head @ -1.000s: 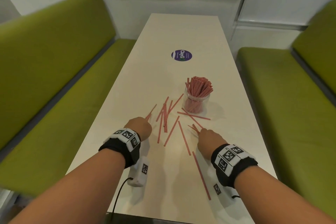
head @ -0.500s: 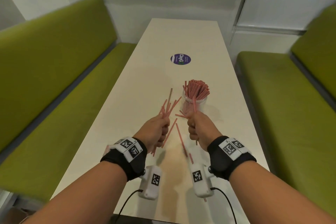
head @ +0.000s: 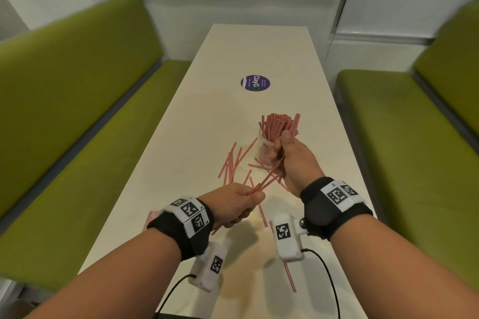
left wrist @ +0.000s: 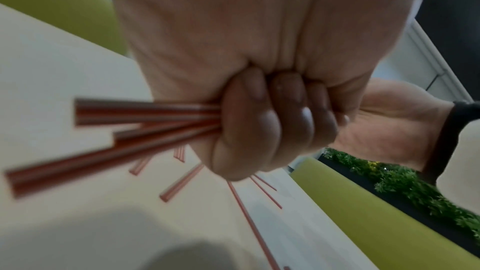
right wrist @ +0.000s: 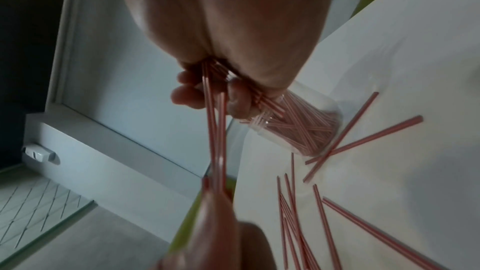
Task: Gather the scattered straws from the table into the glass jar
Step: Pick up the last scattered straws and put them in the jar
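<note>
A clear glass jar (head: 263, 149) packed with red-and-white straws (head: 274, 124) stands mid-table; it also shows in the right wrist view (right wrist: 301, 128). My right hand (head: 282, 145) is raised just in front of the jar and grips a small bundle of straws (right wrist: 215, 130) whose tops poke up beside the jar's straws. My left hand (head: 248, 204) is lower and nearer, fist curled round several straws (left wrist: 145, 114) that slant up into the right hand's grip. Several loose straws (head: 233, 160) lie left of the jar, and one straw (head: 289, 277) lies near the front edge.
The long white table (head: 259, 41) runs away from me between two green benches (head: 64, 101) (head: 404, 142). A round purple sticker (head: 255, 83) lies beyond the jar. Cabled white camera units hang under both wrists.
Both hands lifted straws off the table. Since half a second ago the right hand has moved forward to the jar, and the left has dropped and tilted its straws toward the right hand.
</note>
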A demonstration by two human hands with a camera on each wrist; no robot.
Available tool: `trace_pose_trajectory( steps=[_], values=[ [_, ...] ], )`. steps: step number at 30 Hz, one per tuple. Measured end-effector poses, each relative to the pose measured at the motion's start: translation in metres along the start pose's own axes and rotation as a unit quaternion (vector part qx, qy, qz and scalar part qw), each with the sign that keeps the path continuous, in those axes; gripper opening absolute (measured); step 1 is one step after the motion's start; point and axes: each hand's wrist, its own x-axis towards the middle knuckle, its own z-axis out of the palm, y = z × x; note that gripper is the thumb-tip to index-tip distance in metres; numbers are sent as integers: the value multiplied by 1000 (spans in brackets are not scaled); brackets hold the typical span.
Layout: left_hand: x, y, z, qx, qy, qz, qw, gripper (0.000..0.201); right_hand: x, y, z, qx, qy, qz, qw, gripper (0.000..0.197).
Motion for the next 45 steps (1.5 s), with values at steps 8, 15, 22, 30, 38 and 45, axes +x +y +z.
trace_pose_trajectory(
  steps=[8, 15, 22, 30, 38, 45],
  values=[
    [18, 11, -71, 264, 204, -49, 941, 32, 16, -3, -32, -268, 109, -54, 956, 39],
    [66, 8, -63, 385, 258, -123, 877, 49, 20, 50, -41, -699, -32, -32, 714, 35],
    [74, 2, -60, 413, 238, -120, 871, 28, 31, 63, -36, -727, -18, 7, 687, 33],
    [69, 6, -61, 437, 221, -124, 863, 35, 37, 63, -30, -721, -9, -4, 693, 27],
    [61, 5, -51, 460, 143, -137, 866, 26, 34, 58, -20, -748, -49, 95, 656, 20],
    [51, -3, -45, 436, 181, -79, 878, 37, 22, 67, -9, -783, -80, 62, 613, 26]
  ],
)
